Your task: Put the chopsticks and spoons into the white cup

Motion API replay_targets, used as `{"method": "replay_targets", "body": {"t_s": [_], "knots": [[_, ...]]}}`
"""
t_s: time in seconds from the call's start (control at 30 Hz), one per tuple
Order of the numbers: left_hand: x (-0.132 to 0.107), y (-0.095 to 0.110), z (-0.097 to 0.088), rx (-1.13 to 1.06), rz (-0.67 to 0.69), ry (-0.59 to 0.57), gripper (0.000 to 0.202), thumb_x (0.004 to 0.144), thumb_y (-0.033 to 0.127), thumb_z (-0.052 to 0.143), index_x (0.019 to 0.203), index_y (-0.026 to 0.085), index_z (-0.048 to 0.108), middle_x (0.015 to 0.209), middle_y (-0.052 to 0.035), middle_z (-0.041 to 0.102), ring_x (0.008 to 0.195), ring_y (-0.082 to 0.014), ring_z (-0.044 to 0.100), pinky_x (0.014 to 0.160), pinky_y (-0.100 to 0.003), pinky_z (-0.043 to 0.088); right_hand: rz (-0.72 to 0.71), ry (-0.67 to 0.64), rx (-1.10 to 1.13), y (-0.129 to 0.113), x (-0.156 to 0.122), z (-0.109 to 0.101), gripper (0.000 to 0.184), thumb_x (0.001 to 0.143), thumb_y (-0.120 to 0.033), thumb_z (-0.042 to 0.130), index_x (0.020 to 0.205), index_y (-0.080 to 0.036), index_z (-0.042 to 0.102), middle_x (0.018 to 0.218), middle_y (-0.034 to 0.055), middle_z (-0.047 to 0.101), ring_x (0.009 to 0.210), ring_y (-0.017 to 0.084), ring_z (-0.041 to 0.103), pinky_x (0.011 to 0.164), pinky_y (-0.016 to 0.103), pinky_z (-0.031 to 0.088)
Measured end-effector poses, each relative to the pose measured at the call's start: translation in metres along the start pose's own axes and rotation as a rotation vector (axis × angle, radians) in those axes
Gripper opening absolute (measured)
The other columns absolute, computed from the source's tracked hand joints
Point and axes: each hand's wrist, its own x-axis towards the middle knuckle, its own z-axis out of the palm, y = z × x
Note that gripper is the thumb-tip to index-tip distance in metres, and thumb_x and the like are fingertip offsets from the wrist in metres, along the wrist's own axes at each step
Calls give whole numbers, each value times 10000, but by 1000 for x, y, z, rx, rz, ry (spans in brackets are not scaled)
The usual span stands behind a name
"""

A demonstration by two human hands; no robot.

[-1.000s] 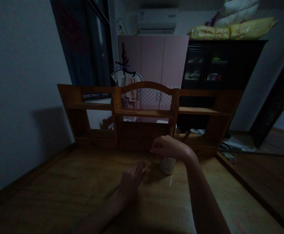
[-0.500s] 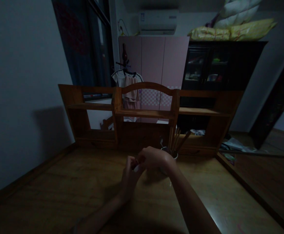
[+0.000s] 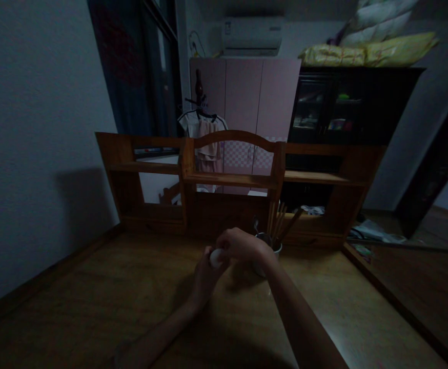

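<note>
Over the wooden tabletop my left hand [image 3: 205,277] is closed around a small white round object [image 3: 216,258]; its exact kind is too dim to make out. My right hand [image 3: 241,245] meets it from the right, fingers bent and pressed together against the object's right side. The right fingertips are partly hidden. Just behind the right wrist stands a cup [image 3: 278,251] with a pale rim, partly covered by that hand. Several wooden sticks [image 3: 280,220] and a metal spoon [image 3: 255,224] rise out of it.
A wooden shelf unit [image 3: 229,179] lines the back of the tabletop [image 3: 131,287]. A wall [image 3: 35,154] borders the left side, and a raised wooden edge [image 3: 393,297] runs along the right. Beyond stand a pink wardrobe [image 3: 243,97] and a dark cabinet [image 3: 362,113].
More of the white round object now shows between my hands, as the left hand has turned slightly. The right hand has shifted a little left. The camera view has moved slightly.
</note>
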Motion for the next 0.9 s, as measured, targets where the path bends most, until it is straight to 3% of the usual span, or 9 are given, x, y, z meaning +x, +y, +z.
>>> {"method": "replay_targets", "body": {"t_s": [0.17, 0.3, 0.43, 0.53, 0.67, 0.77, 0.9], "knots": [[-5, 8, -3, 24, 40, 23, 356, 810, 469, 573, 1045, 201, 554, 1014, -68, 623, 921, -218, 603, 825, -349, 466, -108, 235, 309, -5, -29, -32, 118, 841, -247, 630, 909, -156, 659, 742, 8, 659, 674, 119, 610, 560, 179, 407], [-6, 6, -5, -70, -32, -46, 333, 912, 446, 399, 1093, 213, 553, 914, -45, 608, 877, -188, 593, 815, -313, 452, -204, 449, 660, -7, -71, -68, 232, 868, -358, 631, 984, -160, 598, 735, 20, 659, 639, 140, 634, 583, 228, 491], [-10, 7, -7, -33, -37, -99, 356, 934, 438, 322, 1087, 222, 561, 809, -15, 547, 755, -167, 552, 743, -277, 437, -140, 922, 560, 1, -111, -94, 231, 829, -365, 685, 942, -172, 627, 809, 28, 665, 720, 144, 641, 655, 230, 513], [-11, 7, -6, -19, -34, -102, 333, 924, 420, 338, 1063, 217, 562, 836, -20, 547, 787, -172, 542, 753, -274, 425, -1, 1093, 427, 16, -130, -102, 245, 806, -404, 701, 879, -177, 644, 741, 15, 645, 661, 133, 610, 587, 209, 481], [-8, -4, -3, -13, -51, -115, 318, 918, 416, 341, 1051, 223, 556, 826, -15, 544, 804, -177, 544, 766, -277, 415, 305, 1133, 334, 49, -137, -100, 352, 771, -495, 690, 816, -147, 668, 682, 32, 632, 580, 132, 563, 490, 206, 408], [-6, -10, -2, -32, -35, -112, 314, 907, 429, 353, 1021, 218, 556, 803, -11, 537, 785, -173, 542, 743, -270, 416, 524, 1066, 238, 77, -136, -96, 395, 745, -532, 680, 802, -141, 684, 662, 44, 631, 589, 152, 559, 481, 216, 373], [-7, -7, -3, -37, -56, -132, 316, 905, 433, 356, 1026, 217, 552, 800, -10, 544, 771, -168, 545, 720, -265, 421, 552, 923, 249, 97, -138, -94, 406, 747, -545, 650, 812, -145, 678, 640, 36, 610, 575, 148, 544, 477, 214, 361]]}}
